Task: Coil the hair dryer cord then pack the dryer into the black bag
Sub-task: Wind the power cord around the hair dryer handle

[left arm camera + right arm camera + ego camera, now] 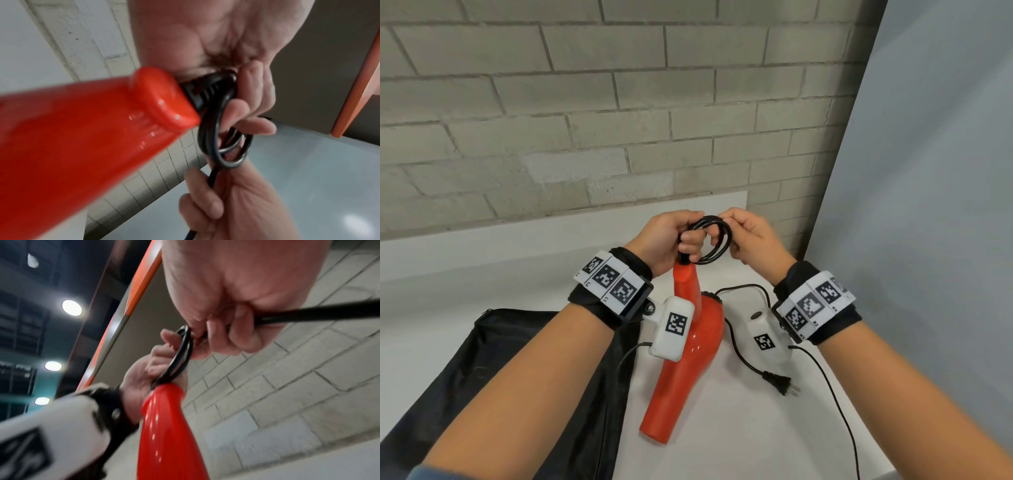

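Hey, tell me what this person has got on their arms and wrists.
Bare forearms. Each wrist carries a black band wrapped with white tiles printed with black square codes, plus a white camera pod bearing one code. A thin black cable trails from the right pod.

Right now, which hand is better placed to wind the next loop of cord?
The right hand: it pinches the free cord running to the plug. The left hand is busy holding the coil at the dryer handle.
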The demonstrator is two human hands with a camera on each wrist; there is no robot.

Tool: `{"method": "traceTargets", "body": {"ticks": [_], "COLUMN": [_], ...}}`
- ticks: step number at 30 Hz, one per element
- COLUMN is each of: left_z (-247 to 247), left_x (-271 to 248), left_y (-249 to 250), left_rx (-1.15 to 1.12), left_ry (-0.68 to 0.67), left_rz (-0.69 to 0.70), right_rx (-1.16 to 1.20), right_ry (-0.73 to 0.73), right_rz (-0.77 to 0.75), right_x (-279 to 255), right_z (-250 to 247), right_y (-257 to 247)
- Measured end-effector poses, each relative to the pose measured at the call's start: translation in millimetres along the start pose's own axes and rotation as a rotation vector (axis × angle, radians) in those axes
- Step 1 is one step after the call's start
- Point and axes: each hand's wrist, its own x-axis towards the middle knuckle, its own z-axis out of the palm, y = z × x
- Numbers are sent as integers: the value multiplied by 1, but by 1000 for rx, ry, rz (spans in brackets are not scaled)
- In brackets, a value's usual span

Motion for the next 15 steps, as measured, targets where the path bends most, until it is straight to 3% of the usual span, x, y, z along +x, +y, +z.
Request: {"method": "traceTargets", "body": {"ticks": [3, 9, 12, 15], "left_z": [-4, -6, -3, -3], "left_x": [2, 2, 2, 2], "left_y": [-4, -7, -7, -9], "left_rx": [-89, -143, -140, -134], "left_ry": [28, 55, 49, 38], "left_rz": [58, 116, 146, 227], "right_rx": [-175, -847, -975, -1059], "right_ry": [45, -267, -341, -305], "right_rz": [31, 180, 176, 104], "right_x": [-6, -31, -39, -42], "right_z": [8, 30, 41, 40], "right_y": [14, 23, 20, 12]}}
